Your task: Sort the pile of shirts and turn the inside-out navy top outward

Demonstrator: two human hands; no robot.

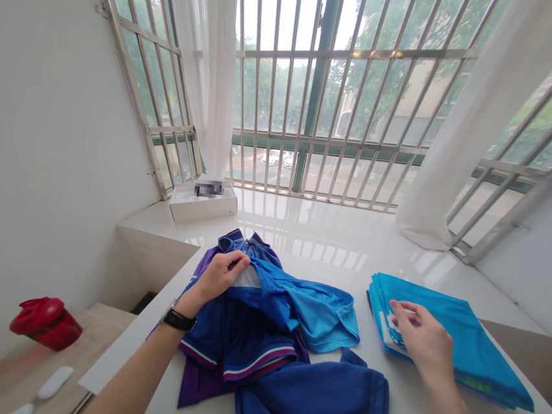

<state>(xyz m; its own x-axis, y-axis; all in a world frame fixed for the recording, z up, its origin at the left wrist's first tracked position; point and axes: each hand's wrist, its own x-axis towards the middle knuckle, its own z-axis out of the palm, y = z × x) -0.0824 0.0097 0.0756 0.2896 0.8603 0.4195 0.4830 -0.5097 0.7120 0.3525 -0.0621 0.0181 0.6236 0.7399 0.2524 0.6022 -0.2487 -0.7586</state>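
My left hand (218,278) is shut on the upper edge of a royal-blue sports garment (248,341), pinching the cloth near its lighter blue panel. That garment lies in a loose heap with striped red-and-white trim, on top of a purple garment (195,385) and beside dark blue cloth (310,402). My right hand (422,335) rests on a folded turquoise garment stack (475,337), with its fingers apart next to a white label (394,329). A black watch band (180,319) circles my left wrist.
The clothes lie on a glossy white window ledge (312,236) with a barred window behind it. A white box (203,203) stands at its far left. Below the left edge, a red bottle (47,322) stands on a wooden surface (46,367).
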